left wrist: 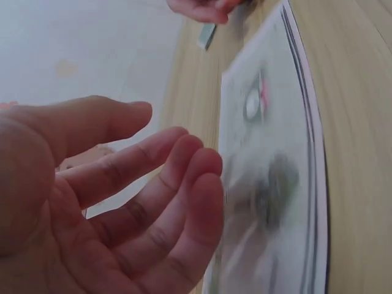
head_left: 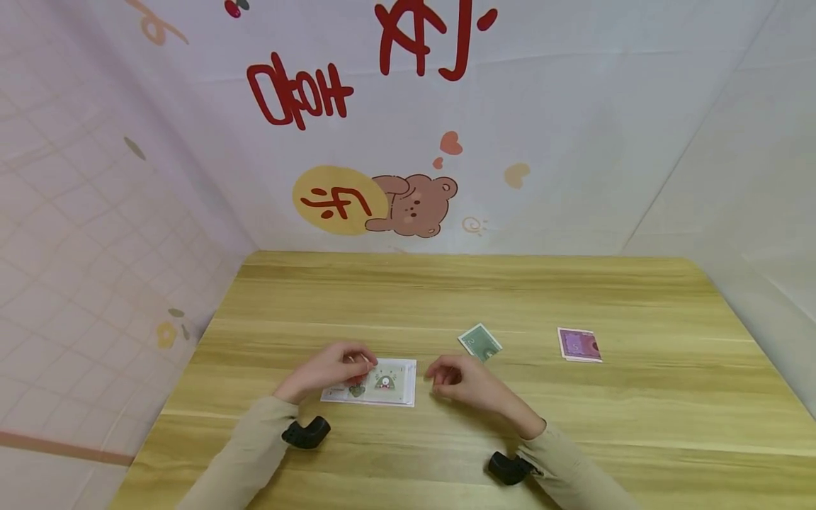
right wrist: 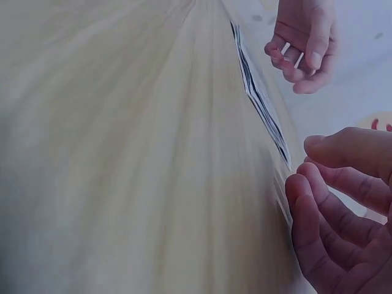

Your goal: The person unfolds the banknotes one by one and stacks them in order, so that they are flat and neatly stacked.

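A small stack of printed paper notes (head_left: pixel 389 382) with a pale green design lies on the table. Over its left part hovers my left hand (head_left: pixel 334 365), fingers loosely bent; in the left wrist view this hand (left wrist: pixel 135 196) has a gap between thumb and fingertips and holds nothing. Just off the stack's right end is my right hand (head_left: pixel 472 382). In the right wrist view its fingers (right wrist: pixel 324 226) are relaxed, with nothing between them and the thumb. The stack's layered edge (right wrist: pixel 260 95) shows there too. Close beyond the right hand lies a small green note (head_left: pixel 481 341).
Farther right on the wooden table (head_left: pixel 669 425) sits a small pile of purple notes (head_left: pixel 580 345). A white cloth backdrop with red characters and a bear picture (head_left: pixel 417 205) rises behind the table's back edge. Each wrist wears a black device (head_left: pixel 307 433).
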The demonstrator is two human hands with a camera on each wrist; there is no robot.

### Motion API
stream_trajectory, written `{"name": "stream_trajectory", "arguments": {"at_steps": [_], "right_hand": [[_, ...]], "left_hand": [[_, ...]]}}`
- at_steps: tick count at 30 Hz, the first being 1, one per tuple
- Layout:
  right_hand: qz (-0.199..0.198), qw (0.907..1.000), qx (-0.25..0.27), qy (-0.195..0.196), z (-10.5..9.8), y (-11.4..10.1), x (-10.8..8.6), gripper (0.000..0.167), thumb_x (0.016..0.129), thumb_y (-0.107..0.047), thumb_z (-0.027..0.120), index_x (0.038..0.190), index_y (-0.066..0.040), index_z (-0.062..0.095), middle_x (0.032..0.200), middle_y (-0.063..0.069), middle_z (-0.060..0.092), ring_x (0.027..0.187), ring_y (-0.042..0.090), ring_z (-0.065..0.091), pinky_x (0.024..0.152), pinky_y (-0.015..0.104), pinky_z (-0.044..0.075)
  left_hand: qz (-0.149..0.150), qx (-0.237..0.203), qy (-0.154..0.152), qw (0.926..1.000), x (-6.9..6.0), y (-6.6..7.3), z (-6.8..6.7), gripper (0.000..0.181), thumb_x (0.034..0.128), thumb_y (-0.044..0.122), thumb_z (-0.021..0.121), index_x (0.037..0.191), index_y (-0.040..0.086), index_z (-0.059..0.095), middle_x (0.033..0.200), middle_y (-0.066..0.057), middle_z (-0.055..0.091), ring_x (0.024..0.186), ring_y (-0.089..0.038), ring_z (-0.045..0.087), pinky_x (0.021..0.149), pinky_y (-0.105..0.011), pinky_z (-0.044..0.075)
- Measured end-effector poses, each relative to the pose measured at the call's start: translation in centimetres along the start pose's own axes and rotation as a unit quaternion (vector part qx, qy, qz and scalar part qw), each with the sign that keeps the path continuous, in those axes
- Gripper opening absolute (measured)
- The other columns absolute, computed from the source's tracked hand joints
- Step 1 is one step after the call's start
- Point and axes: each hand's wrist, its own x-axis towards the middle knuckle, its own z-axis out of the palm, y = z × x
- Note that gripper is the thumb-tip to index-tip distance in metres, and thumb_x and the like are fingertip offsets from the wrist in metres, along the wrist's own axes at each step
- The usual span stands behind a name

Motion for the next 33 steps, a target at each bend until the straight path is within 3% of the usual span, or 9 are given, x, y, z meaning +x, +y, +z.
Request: {"name": "stream_trajectory", "arguments": {"at_steps": [6,15,27,33], "right_hand": [[0.019,0.9996,0.010,0.018,-1.6,0.8,-2.1,0.018,0.084,0.003,0.069,0.101,0.000,0.067,0.081,0.001,0.062,0.074,0.010,0.057,0.065,0.024,0.049],[0.072,0.9957,0.036,0.046,-4.1,1.2,-4.4,0.019,0.085,0.001,0.069,0.104,0.004,0.066,0.080,0.005,0.061,0.068,0.013,0.056,0.057,0.023,0.049],[0.040,0.9958,0.053,0.063,-8.0,1.9,-7.8,0.020,0.088,0.007,0.061,0.108,0.013,0.061,0.084,0.020,0.064,0.071,0.020,0.063,0.057,0.031,0.055],[0.057,0.9923,0.059,0.093,-9.8,2.7,-10.0,0.022,0.095,0.001,0.057,0.112,0.014,0.058,0.095,0.026,0.065,0.080,0.017,0.065,0.062,0.033,0.056]], "left_hand": [[0.014,-0.017,-0.015,0.9996,1.9,1.1,2.0,0.021,0.0944,0.009,0.059,0.108,-0.005,0.065,0.081,-0.012,0.063,0.070,-0.020,0.057,0.060,-0.028,0.048],[0.025,-0.031,-0.024,0.9989,3.6,2.3,3.7,0.018,0.0955,0.008,0.057,0.107,-0.003,0.066,0.079,-0.018,0.063,0.065,-0.029,0.056,0.055,-0.029,0.044],[0.048,-0.046,-0.038,0.9970,6.2,3.3,5.3,0.019,0.0968,0.007,0.056,0.107,-0.005,0.066,0.086,-0.021,0.066,0.073,-0.035,0.060,0.060,-0.035,0.050],[0.063,-0.071,-0.055,0.9940,7.9,3.9,7.1,0.018,0.0963,0.004,0.056,0.106,-0.007,0.066,0.088,-0.022,0.067,0.072,-0.035,0.061,0.061,-0.037,0.052]]}}
